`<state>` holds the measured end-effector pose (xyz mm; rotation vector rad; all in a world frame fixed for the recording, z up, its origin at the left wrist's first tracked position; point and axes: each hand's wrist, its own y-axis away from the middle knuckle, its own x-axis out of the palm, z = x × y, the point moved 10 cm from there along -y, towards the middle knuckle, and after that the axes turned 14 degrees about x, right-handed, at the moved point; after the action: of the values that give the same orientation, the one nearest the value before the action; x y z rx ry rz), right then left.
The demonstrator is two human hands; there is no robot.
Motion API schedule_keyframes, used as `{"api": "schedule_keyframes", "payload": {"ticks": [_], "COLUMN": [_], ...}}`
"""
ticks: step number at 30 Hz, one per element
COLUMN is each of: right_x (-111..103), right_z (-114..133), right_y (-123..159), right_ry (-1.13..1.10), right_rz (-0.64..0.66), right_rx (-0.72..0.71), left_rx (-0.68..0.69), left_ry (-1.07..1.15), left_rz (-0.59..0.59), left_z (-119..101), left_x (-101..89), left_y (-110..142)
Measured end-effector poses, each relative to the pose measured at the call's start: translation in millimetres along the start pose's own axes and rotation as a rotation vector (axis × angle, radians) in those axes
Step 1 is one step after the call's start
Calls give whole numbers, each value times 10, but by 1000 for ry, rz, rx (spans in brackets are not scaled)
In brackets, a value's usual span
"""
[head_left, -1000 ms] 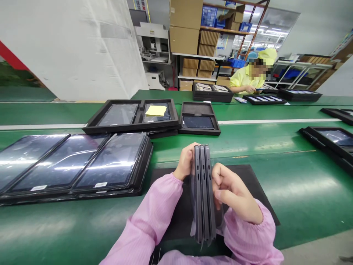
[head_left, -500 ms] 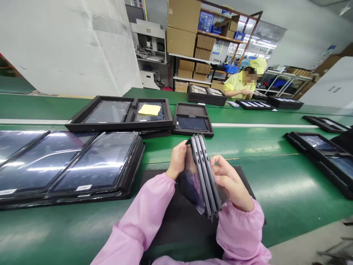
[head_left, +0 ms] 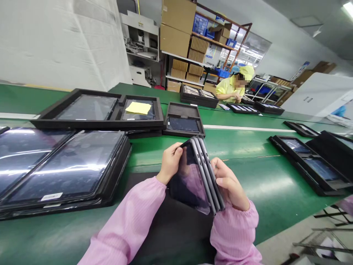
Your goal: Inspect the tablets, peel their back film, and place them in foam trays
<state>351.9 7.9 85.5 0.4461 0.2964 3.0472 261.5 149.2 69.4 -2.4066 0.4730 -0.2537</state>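
A stack of three tablets point(head_left: 190, 180) stands tilted on edge between my hands, above a black mat point(head_left: 165, 235) on the green bench. Their grey side edges with small ports face up toward me, and a glossy dark screen with clear film shows on the left face. My left hand point(head_left: 171, 162) grips the stack's far left corner, thumb on the screen side. My right hand point(head_left: 228, 184) is closed against the right face, its fingers bent; the tablets partly hide the fingertips.
At left, large film-covered screens point(head_left: 68, 169) lie in black trays. Behind them sit a foam tray point(head_left: 102, 124) with a yellow note point(head_left: 138, 107) and a smaller tray point(head_left: 183, 106). More trays point(head_left: 311, 162) lie at right. A co-worker in yellow point(head_left: 228, 88) works across the bench.
The view has swung to the right, so the bench things appear further left. The tablets have turned a little, showing more of the left screen. Both hands keep their hold.
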Motion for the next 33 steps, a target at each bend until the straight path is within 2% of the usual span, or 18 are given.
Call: {"api": "schedule_keyframes", "payload": {"ticks": [9, 13, 19, 22, 26, 33], "right_x": [69, 63, 36, 69, 101, 160], "right_z": [31, 22, 32, 66, 148, 183], "right_y": [54, 83, 99, 112, 151, 250], "right_ry": [97, 104, 135, 239, 394, 543], "right_rz": [93, 80, 33, 14, -79, -195], "right_rx": [-34, -12, -15, -17, -30, -63], "left_rx": [61, 86, 105, 95, 83, 88], "left_ry": [-47, -56, -71, -67, -63, -50], "left_rz": [30, 43, 52, 51, 47, 56], "left_z": [-111, -140, -137, -133, -135, -133], "left_x": [23, 41, 53, 53, 47, 56], "left_y": [13, 19, 20, 19, 18, 34]}}
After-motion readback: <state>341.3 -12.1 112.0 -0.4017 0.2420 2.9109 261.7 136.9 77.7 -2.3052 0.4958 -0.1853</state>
